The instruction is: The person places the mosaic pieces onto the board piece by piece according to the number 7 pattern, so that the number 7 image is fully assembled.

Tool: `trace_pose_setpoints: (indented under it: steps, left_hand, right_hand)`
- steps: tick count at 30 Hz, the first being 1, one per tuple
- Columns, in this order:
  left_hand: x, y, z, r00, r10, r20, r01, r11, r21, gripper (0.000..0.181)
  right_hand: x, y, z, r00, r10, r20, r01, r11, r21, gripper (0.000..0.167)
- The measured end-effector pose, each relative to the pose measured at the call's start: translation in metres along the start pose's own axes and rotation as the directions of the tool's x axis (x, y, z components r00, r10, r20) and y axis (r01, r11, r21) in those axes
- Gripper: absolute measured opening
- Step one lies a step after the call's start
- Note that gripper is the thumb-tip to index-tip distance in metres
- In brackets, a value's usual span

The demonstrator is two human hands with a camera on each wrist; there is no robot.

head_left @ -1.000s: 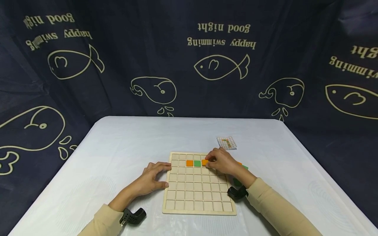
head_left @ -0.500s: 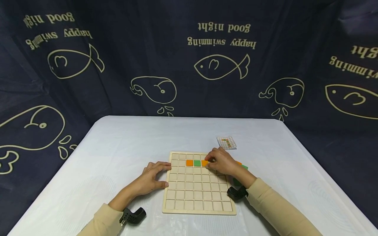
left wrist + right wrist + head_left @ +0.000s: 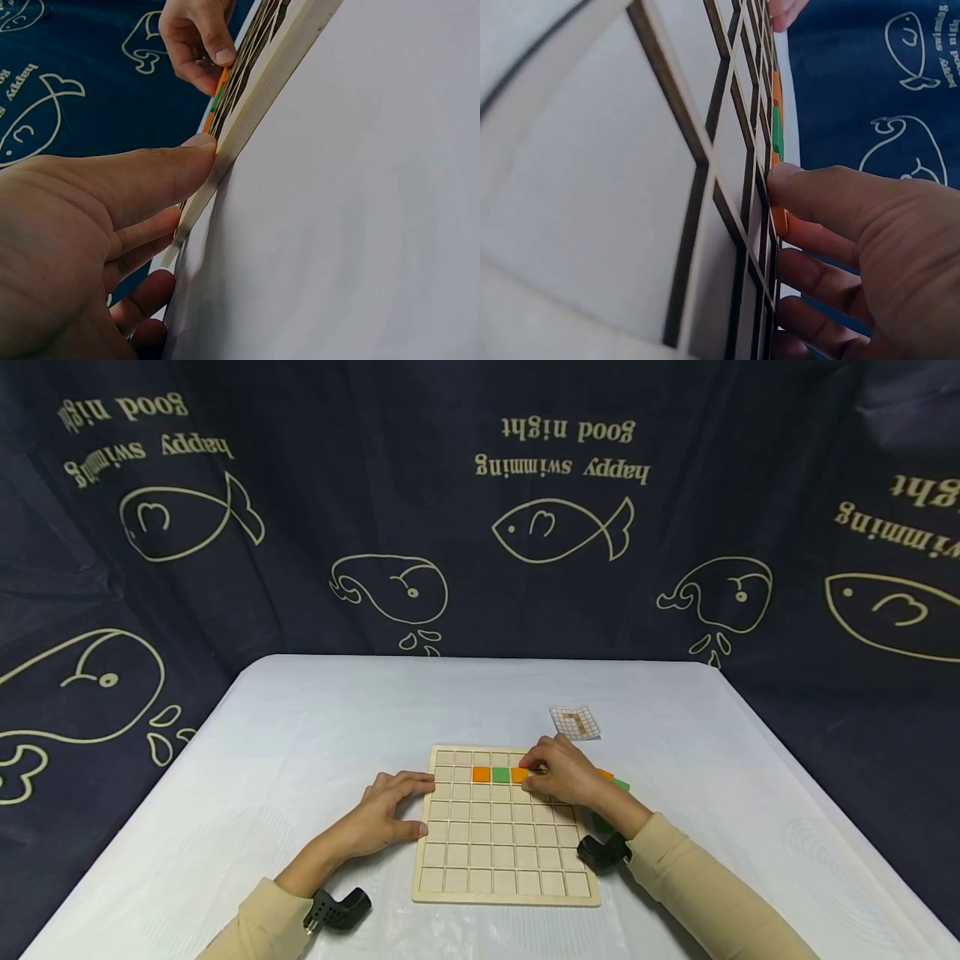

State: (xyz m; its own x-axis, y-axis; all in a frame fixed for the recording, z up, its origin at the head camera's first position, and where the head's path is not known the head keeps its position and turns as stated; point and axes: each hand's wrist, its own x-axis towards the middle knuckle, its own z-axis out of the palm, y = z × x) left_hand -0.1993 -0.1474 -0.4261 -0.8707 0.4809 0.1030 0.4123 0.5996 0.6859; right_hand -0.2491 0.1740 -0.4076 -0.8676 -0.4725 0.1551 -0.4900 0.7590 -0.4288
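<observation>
A wooden grid board (image 3: 491, 845) lies on the table before me. In its second row from the far edge sit an orange tile (image 3: 482, 774) and, beside it, a green tile (image 3: 501, 775). My right hand (image 3: 567, 771) pinches another orange tile (image 3: 517, 775) at the cell right of the green one; its thumb presses that tile (image 3: 781, 220) in the right wrist view. Along the board's left edge rests my left hand (image 3: 382, 816), fingers extended, thumb (image 3: 199, 154) touching the rim. My right hand hides some cells at the upper right.
A small printed card (image 3: 575, 723) with a coloured grid pattern lies beyond the board's far right corner. Loose green tiles (image 3: 601, 824) and an orange one (image 3: 607, 773) lie right of the board, partly under my right forearm. A dark patterned cloth (image 3: 420, 460) hangs behind the white table.
The orange tile under my right fingers has shifted slightly left and sits flatter in line with the green one. My left hand stays in place.
</observation>
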Motion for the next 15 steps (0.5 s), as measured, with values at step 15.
trace_pose_setpoints:
  steps: [15]
  left_hand:
    - [-0.0005, -0.0003, 0.0001, 1.000, -0.002, 0.003, 0.002, 1.000, 0.003, 0.055]
  right_hand:
    - [-0.0004, 0.0008, 0.0006, 1.000, -0.019, -0.006, 0.019, 1.000, 0.007, 0.021]
